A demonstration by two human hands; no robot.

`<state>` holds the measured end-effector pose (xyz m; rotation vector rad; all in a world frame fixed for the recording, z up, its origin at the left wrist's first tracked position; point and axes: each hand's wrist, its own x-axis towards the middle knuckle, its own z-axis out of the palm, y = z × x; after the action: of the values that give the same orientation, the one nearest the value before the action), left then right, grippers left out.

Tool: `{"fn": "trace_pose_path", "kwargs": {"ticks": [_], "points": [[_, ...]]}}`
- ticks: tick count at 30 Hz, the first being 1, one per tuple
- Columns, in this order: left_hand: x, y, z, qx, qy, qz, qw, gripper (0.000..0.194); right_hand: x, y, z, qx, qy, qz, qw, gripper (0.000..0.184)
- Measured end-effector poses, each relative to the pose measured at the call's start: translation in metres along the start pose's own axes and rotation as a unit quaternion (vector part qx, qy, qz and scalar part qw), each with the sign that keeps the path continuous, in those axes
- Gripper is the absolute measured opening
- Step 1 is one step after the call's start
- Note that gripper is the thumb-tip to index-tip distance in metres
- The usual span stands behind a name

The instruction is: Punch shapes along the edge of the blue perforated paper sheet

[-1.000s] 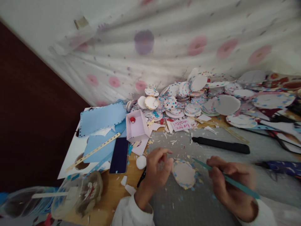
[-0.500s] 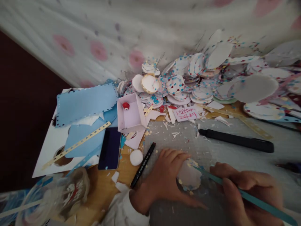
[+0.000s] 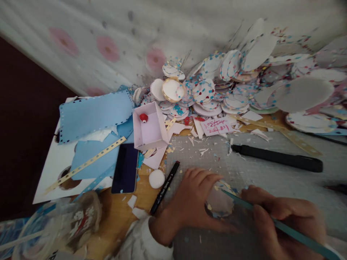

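My left hand curves around a small round white disc on the grey cutting mat, thumb along its near side and fingers along its far side. Tiny yellow and blue paper bits line the disc's rim. In a closed grip, my right hand holds a slim teal stick-like tool, its tip at the disc's upper right edge. Whether that tip touches the disc is blurred. A black marker lies left of my left hand, beside a white round piece.
Behind the cutting mat are heaped decorated paper discs. A pink box holds a red bead. A black pen-like tool lies at right. Phone, blue paper and a plastic cup are at left.
The view has shifted slightly, so the background things sit higher. Both hands keep nearly the same place, and the teal tool stays at the disc's edge.
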<state>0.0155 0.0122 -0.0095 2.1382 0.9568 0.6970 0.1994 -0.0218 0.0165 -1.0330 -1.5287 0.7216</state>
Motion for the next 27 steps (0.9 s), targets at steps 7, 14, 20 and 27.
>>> {"fn": "trace_pose_path", "kwargs": {"ticks": [7, 14, 20, 27], "points": [[-0.002, 0.007, -0.007, -0.015, 0.134, 0.023, 0.991, 0.049, -0.002, 0.003, 0.002, 0.058, 0.021, 0.009, 0.998, 0.026], [0.001, 0.012, -0.008, 0.014, 0.235, 0.012, 0.972, 0.009, -0.01, 0.008, 0.001, 0.069, 0.013, 0.034, 0.997, 0.027], [0.002, 0.012, -0.008, 0.018, 0.22, 0.033, 0.975, 0.011, -0.012, 0.011, -0.001, 0.075, 0.008, 0.045, 0.996, 0.028], [0.0, 0.011, -0.008, 0.02, 0.224, 0.035, 0.974, 0.007, -0.009, 0.01, 0.0, 0.059, -0.004, 0.012, 0.998, 0.027]]}}
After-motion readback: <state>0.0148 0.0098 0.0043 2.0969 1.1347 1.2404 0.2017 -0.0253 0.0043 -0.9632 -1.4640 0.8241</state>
